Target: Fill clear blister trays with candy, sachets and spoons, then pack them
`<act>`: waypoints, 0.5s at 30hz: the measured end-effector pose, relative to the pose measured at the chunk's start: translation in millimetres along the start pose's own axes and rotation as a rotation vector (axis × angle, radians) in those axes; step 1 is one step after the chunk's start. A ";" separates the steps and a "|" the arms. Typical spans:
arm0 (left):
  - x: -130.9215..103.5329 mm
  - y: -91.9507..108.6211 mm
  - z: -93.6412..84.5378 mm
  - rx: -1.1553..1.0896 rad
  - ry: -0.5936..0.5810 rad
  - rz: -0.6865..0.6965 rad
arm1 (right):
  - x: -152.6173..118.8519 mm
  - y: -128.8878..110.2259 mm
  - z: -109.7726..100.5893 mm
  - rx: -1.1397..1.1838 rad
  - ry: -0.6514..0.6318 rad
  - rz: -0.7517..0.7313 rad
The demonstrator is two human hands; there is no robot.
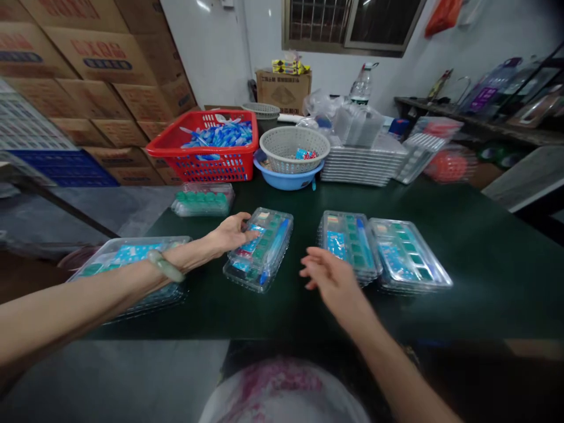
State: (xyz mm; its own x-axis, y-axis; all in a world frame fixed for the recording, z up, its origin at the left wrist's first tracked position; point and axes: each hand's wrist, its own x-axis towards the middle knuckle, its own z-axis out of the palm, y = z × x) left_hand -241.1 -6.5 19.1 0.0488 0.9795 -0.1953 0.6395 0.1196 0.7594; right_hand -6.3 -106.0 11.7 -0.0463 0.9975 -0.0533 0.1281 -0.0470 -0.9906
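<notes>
My left hand (235,235), with a pale green bangle on its wrist, grips the left edge of a clear plastic case (271,235), thumb on top. Inside are a blue card, green squares and a blue pen-like stick. Another case (238,276) lies beneath it, slightly offset. My right hand (328,270) hovers over the table, fingers apart and loosely bent, holding nothing. Just beyond it stands a stack of similar cases (348,244), and a second stack (408,252) is to its right. A further stack (136,252) sits at the left, partly behind my left forearm.
At the back of the dark green table (291,311) stand a red basket (211,161) of blue sticks and a grey colander (282,150) in a blue basin (291,181). Clear trays (356,164) are piled beside them. A case with green pieces (205,200) lies back left.
</notes>
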 end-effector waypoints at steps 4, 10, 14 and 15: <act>-3.4 4.3 -3.1 -0.033 -0.044 -0.031 | 38.3 11.1 59.6 0.129 -0.121 0.223; -4.5 6.1 -11.1 -0.040 -0.061 -0.056 | 51.7 -7.4 53.2 0.116 -0.127 0.356; -6.8 10.3 -14.0 -0.032 -0.098 -0.082 | 56.1 -7.6 50.8 0.108 -0.043 0.375; -7.7 11.4 -14.4 -0.036 -0.110 -0.089 | 58.5 -6.1 51.3 0.114 -0.034 0.367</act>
State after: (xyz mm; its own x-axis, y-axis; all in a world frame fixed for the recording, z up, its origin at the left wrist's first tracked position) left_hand -245.2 -10.3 38.2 0.0779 0.9415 -0.3279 0.6168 0.2128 0.7578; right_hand -60.6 -50.1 8.2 -0.0511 0.9111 -0.4089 0.0317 -0.4077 -0.9125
